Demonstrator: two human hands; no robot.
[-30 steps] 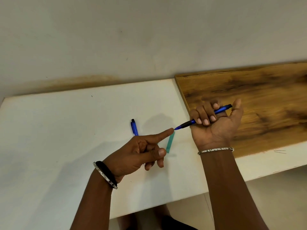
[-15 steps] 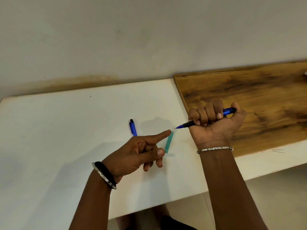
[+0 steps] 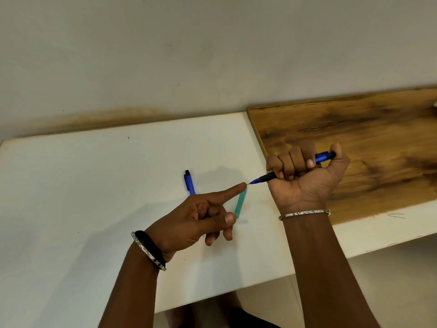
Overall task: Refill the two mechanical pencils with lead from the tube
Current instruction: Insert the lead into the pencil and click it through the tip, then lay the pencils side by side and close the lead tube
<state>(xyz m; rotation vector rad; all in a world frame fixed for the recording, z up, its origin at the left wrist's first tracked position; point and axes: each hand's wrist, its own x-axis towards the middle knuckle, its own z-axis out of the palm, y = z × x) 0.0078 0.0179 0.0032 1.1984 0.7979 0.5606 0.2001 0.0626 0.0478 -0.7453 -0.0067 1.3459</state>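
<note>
Blue pencil (image 3: 295,167) is gripped in the right hand's (image 3: 305,176) fist, thumb on its cap, tip meeting the left hand's (image 3: 203,218) outstretched forefinger; that hand holds nothing. It looks like lead being pressed back, though the lead is barely visible. Second pencil (image 3: 189,183) and green tube (image 3: 240,204) lie on the white counter (image 3: 94,185); next comes swapping pencils.

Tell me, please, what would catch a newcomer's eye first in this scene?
The right hand fists a blue mechanical pencil, its tip meeting the left hand's extended forefinger at the centre. Beneath them on the white table lie a teal lead tube and a second blue pencil; a brown wooden board lies to the right.
</note>
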